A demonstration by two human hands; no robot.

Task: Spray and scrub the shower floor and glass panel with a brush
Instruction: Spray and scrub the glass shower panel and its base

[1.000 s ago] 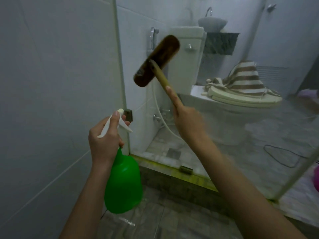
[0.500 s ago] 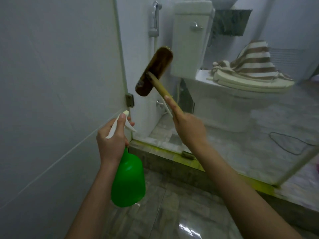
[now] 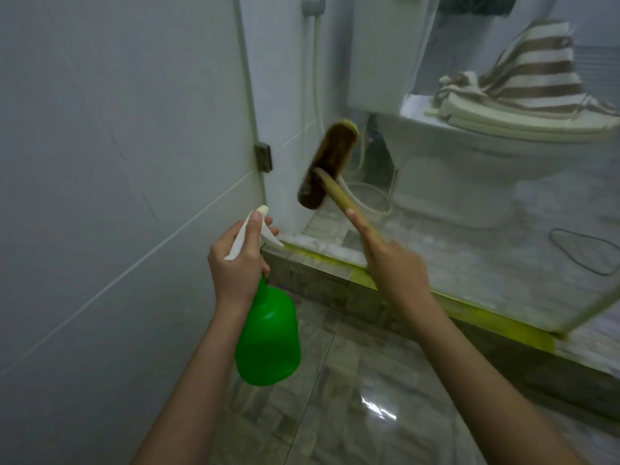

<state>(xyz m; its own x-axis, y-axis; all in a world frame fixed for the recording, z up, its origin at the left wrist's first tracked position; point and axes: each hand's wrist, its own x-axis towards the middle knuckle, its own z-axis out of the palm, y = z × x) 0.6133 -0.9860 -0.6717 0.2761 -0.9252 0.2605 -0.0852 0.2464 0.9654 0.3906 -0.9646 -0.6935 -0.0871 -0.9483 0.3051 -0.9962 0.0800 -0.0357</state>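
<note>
Green plastic spray bottle (image 3: 268,344) hung from the left hand (image 3: 236,263). Fingers were wrapped round its neck, and one finger lay up along the white trigger head (image 3: 250,238). The bottle body sat at 6 o'clock from that hand, above the grey tiled shower floor (image 3: 369,391). Its wall was opaque, so the contents could not be told.

Right hand (image 3: 392,266) gripped the wooden handle of the brush (image 3: 327,169). The fingers were curled round it, with the forefinger stretched straight up the shaft. The dark brush head stood at 11 o'clock from that hand, tilted and blurred. It was at the glass panel (image 3: 486,263), near the metal hinge (image 3: 263,157) at its 9 o'clock. Whether the bristles touched the glass could not be told.

The hands were apart, the left at 9 o'clock of the right.

A toilet (image 3: 469,169) showed through the glass at 1 o'clock from the brush. Its lid was down, with a striped towel (image 3: 533,72) heaped on it. A yellow-stained curb (image 3: 328,263) ran under the panel.
</note>
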